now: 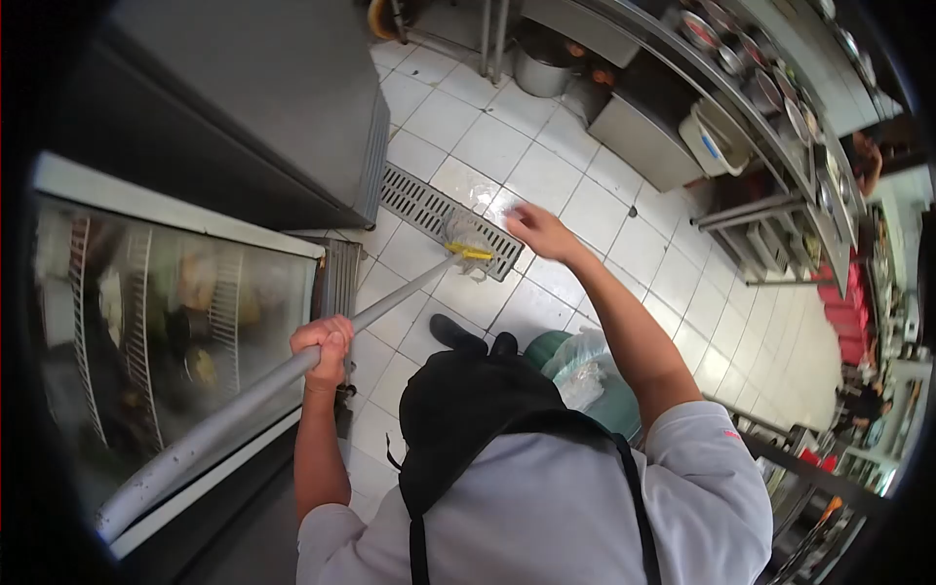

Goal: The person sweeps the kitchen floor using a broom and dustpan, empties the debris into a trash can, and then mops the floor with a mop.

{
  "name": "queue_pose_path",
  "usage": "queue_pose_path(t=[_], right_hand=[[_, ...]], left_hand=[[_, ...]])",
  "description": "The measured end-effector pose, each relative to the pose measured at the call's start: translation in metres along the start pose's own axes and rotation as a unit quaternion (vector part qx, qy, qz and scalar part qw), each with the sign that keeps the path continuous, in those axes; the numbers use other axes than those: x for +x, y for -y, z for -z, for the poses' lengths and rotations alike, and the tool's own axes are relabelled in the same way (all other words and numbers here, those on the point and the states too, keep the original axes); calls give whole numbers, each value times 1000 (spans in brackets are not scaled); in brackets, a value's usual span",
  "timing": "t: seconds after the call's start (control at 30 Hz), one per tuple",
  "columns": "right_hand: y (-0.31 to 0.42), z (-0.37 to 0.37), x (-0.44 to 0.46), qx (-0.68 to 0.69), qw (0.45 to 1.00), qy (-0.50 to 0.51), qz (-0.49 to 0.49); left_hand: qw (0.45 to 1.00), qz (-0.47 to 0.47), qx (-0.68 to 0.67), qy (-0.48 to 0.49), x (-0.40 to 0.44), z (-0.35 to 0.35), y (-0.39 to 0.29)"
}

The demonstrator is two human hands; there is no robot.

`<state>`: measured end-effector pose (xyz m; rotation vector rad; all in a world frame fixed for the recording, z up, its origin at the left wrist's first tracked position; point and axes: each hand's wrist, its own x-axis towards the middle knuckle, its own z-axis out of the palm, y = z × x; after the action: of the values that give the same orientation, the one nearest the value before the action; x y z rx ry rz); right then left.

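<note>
Mop pole (390, 297) slants across my head view, clamped in my closed left hand (324, 349), with its mop head (472, 234) at the slotted drain grate (414, 203). I have the right arm (629, 312) extended forward, its right hand (539, 232) above the tiled floor (561, 185) near the mop head; motion blur hides its finger spacing, so I cannot tell its grip.

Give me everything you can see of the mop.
The mop has a long, pale grey pole, scuffed near its upper end, a yellow clamp and whitish strands. The pole slants down to the head, which lies over the slotted floor drain. The left hand grips the pole; its material is unclear.
</note>
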<state>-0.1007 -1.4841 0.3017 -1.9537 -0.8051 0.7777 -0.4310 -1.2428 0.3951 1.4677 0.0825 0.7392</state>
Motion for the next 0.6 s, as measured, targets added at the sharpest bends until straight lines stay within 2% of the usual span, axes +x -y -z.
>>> queue_pose_path(t=[0.03, 0.1, 0.2, 0.3, 0.37, 0.47, 0.57, 0.6], right_hand=[[-28, -3, -17, -94, 994, -21, -52], [-122, -13, -55, -256, 954, 26, -154], [-184, -18, -143, -283, 914, 100, -272], [-149, -15, -200, -231, 890, 134, -370], [-209, -13, -242, -155, 906, 96, -383], [-150, 10, -236, -99, 893, 61, -434], [-146, 24, -227, -5, 867, -3, -498], [-155, 29, -220, -9, 863, 6, -504]], left_hand=[[1000, -7, -9, 0, -6, 5, 1], [999, -18, -27, 6, -14, 12, 2], [1000, -5, -15, 7, -21, 26, 7], [1000, 13, -9, -11, -27, 41, 12], [999, 33, -11, -15, -23, 50, 10], [999, 44, 1, 0, -17, 63, 12], [997, 66, 11, -25, -6, 70, 13], [996, 79, 2, -47, -7, 71, 18]])
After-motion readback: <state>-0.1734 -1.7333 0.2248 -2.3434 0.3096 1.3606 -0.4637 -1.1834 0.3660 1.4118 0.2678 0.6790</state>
